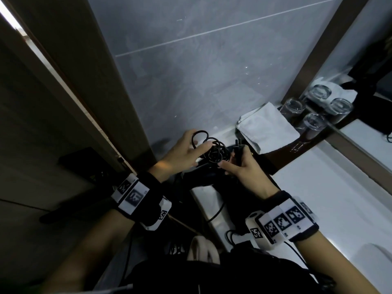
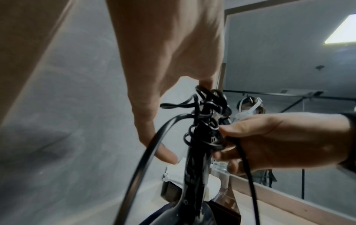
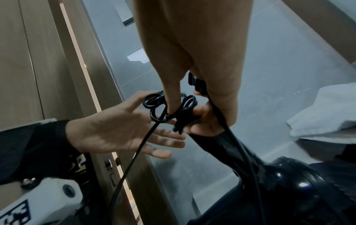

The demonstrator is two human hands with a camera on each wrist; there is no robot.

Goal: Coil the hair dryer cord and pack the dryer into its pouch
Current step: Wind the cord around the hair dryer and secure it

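A black hair dryer (image 1: 201,177) is held over the counter edge, handle up. My right hand (image 1: 231,164) grips the top of the handle (image 3: 217,146), and the plug (image 1: 237,145) sticks up between its fingers. The black cord (image 1: 214,152) sits in small tangled loops around the handle's end. My left hand (image 1: 199,141) is spread open with straight fingers, thumb and index touching the loops (image 3: 154,103). A loose length of cord (image 2: 142,164) hangs down. A white folded cloth (image 1: 267,128), possibly the pouch, lies on a dark tray behind.
Several upturned glasses (image 1: 314,122) stand right of the cloth, against a mirror (image 1: 360,60). The white counter (image 1: 318,187) runs to the right. A grey tiled wall (image 1: 201,71) is straight ahead, and a wooden door frame (image 1: 84,92) is on the left.
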